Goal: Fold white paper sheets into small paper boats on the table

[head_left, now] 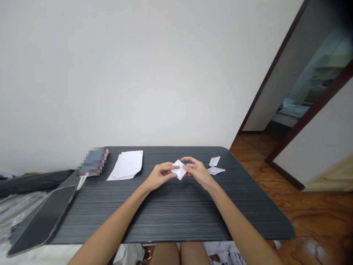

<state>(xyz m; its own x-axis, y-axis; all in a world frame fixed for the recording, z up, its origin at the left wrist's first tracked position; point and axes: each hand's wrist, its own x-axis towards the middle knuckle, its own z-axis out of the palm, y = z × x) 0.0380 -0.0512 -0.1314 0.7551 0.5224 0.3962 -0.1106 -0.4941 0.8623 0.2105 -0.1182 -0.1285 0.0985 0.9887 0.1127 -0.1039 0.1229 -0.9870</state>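
A small folded white paper piece (179, 169), diamond shaped, is held just above the dark striped table (165, 209) near its middle. My left hand (160, 175) pinches its left side and my right hand (196, 169) pinches its right side, fingers curled over the top edge. Two other small folded white paper pieces (216, 166) lie on the table just right of my right hand.
A stack of white paper sheets (127, 165) lies at the back left. Beside it sits a blurred blue-and-red object (93, 162). A dark phone (44, 219) overhangs the table's left edge. A wall stands behind; wooden floor and an open doorway (311, 92) are to the right.
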